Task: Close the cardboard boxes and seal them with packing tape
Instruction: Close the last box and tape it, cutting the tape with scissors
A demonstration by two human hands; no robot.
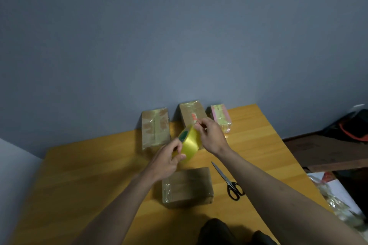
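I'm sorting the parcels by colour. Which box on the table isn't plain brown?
The far-right box by the wall: its wrapping shows pink and pale yellow, while the other three, including the near box, are brown cardboard.

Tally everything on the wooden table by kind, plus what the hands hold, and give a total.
Brown cardboard boxes wrapped in tape: 3, one nearest, one back left, one back middle.
Pink and yellow wrapped package: 1.
Yellow roll of packing tape, held above the table by left hand and right hand: 1.
Black-handled scissors: 1.
Total: 6.
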